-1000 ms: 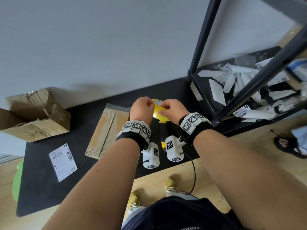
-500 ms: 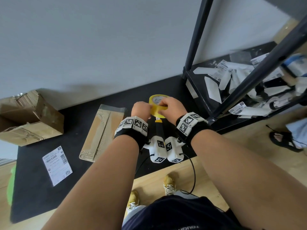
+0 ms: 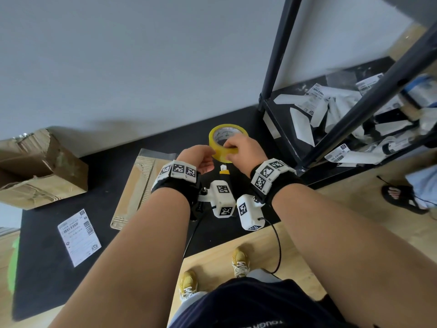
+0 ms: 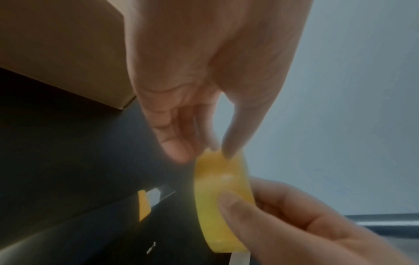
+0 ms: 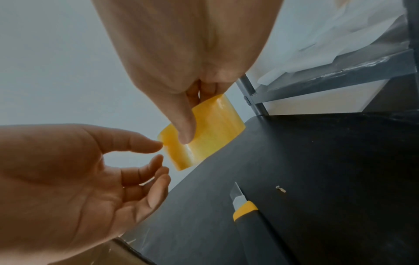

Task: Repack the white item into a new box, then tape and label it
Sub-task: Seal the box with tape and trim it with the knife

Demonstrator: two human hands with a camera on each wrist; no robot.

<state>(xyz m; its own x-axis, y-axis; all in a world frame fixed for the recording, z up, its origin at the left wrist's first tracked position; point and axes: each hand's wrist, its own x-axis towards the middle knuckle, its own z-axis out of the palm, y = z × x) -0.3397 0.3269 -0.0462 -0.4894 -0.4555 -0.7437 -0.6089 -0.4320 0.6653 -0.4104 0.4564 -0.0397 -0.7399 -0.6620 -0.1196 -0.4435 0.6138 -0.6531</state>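
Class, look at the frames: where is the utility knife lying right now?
The utility knife lies on the black mat, just below the yellow tape roll and between the two hands, blade extended.

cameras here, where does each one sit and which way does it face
Head: on the head, looking down at both forearms, the tape roll, black mat and shoes.
Left wrist: under the left hand, looking along its fingers to the roll.
Right wrist: under the right hand, which pinches the roll; the left hand shows too.
Shared: both wrist views show the roll and the utility knife.
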